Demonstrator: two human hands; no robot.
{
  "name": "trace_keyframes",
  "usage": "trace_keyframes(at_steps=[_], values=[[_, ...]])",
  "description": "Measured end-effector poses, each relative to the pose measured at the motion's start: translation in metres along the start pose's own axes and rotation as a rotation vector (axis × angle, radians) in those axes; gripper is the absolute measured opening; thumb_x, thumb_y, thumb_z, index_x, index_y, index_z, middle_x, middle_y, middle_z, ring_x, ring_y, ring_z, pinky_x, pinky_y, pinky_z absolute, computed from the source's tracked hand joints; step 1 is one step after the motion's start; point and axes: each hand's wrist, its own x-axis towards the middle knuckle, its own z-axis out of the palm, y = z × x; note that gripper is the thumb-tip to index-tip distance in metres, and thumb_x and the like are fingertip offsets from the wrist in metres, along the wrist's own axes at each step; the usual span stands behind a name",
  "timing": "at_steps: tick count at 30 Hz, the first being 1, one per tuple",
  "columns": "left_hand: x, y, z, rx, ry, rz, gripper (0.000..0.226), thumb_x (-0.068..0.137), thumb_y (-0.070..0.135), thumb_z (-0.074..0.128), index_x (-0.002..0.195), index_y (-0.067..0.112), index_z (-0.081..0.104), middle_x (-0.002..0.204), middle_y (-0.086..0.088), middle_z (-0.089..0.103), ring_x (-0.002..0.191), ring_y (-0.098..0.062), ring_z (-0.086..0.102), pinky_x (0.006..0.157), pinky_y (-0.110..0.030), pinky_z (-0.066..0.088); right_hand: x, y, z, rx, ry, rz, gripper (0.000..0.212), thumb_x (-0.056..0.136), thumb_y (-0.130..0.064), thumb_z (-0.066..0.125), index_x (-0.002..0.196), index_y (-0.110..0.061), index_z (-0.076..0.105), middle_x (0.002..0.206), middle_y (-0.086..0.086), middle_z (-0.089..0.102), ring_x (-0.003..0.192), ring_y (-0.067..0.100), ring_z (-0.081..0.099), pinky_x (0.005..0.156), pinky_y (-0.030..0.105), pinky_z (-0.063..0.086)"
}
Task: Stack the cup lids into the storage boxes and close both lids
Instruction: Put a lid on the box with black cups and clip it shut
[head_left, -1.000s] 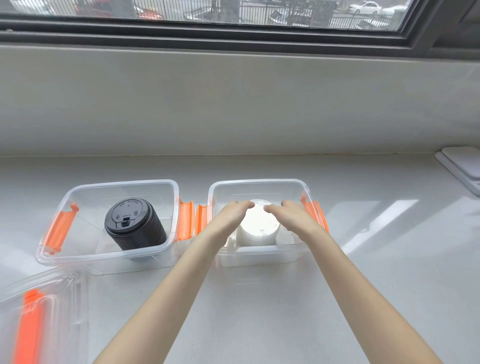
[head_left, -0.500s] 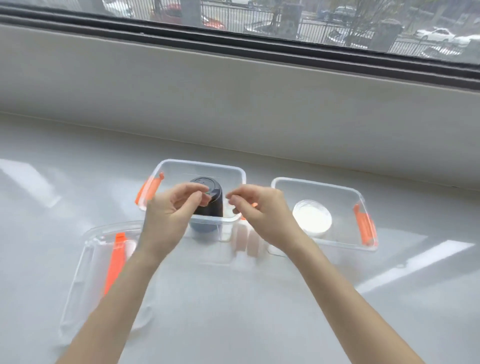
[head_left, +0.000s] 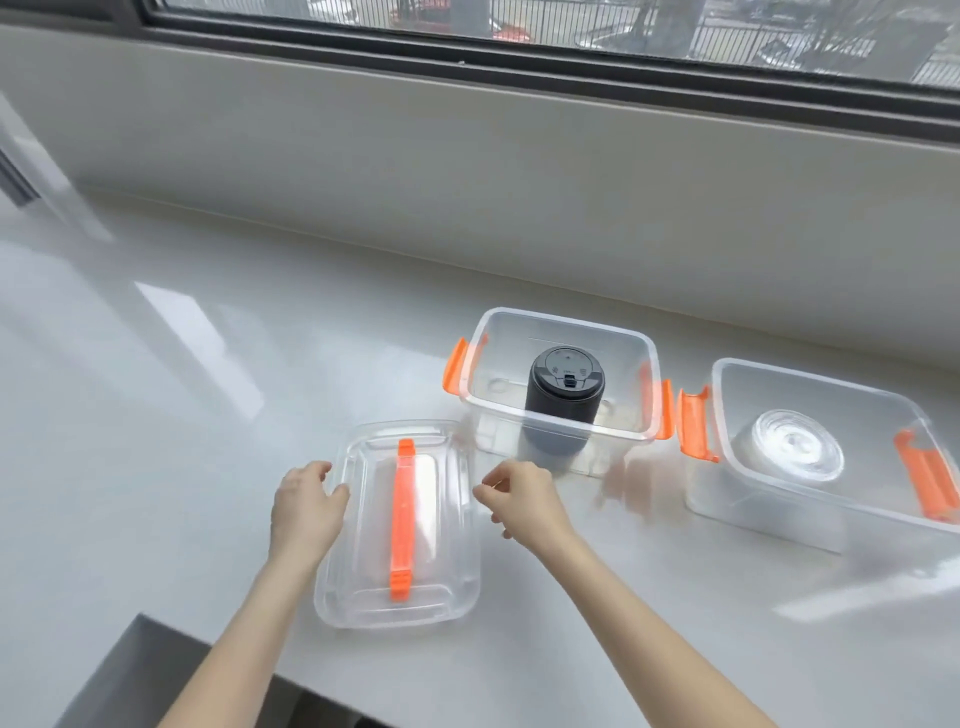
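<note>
Box lid (head_left: 400, 525) is lying flat on the desk (head_left: 156, 415), just in front of the box of black cup lids (head_left: 563, 395) | left hand (head_left: 306, 506) and right hand (head_left: 519, 499) are being held at its two long edges, fingers loosely curled, nothing gripped | lid is being judged light, thin, flexible, slippery; best taken by both rims | second box (head_left: 831, 452) is standing open, white lids inside.

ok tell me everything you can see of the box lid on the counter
The box lid is clear plastic, rectangular with rounded corners, with an orange handle along its middle. It lies flat on the white counter, off both boxes. The left hand touches its left edge; the right hand is at its right edge.
</note>
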Motion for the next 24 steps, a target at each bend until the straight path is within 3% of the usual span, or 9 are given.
trace_keyframes(at_steps=[5,10,17,24], values=[[0.014,-0.017,0.003,0.003,-0.053,0.006,0.033,0.079,0.011,0.059,0.111,0.001,0.059,0.105,-0.019,0.066,0.101,-0.032,0.059,0.086,-0.035,0.043,0.008,-0.003,0.023,-0.111,0.041,0.071,0.022,0.077,-0.019,0.058,0.095,-0.009,0.064,0.094,0.008,0.069,0.086,0.027,0.065,0.072,0.039,0.055],[0.022,-0.023,0.003,-0.023,-0.053,0.020,0.028,0.076,0.003,0.054,0.103,0.003,0.062,0.091,-0.014,0.068,0.087,-0.028,0.060,0.074,-0.030,0.043,0.014,-0.002,0.033,-0.189,0.116,0.080,0.022,0.075,-0.007,0.052,0.090,-0.010,0.067,0.093,0.008,0.070,0.089,0.025,0.063,0.067,0.029,0.049],[0.030,-0.029,-0.003,-0.039,-0.053,0.033,0.027,0.075,0.000,0.051,0.098,0.002,0.063,0.090,-0.016,0.071,0.086,-0.027,0.060,0.072,-0.028,0.042,0.015,-0.008,0.038,-0.197,0.165,0.096,0.033,0.075,-0.003,0.052,0.106,-0.008,0.061,0.104,0.010,0.068,0.101,0.025,0.058,0.076,0.029,0.046],[0.028,-0.025,-0.042,-0.201,0.029,0.007,0.029,0.071,-0.001,0.057,0.099,0.003,0.067,0.072,-0.013,0.069,0.084,-0.031,0.062,0.084,-0.034,0.046,-0.006,-0.060,0.014,-0.074,0.247,-0.129,0.029,0.071,-0.013,0.060,0.099,-0.013,0.068,0.076,0.002,0.070,0.079,0.017,0.062,0.070,0.027,0.046]])
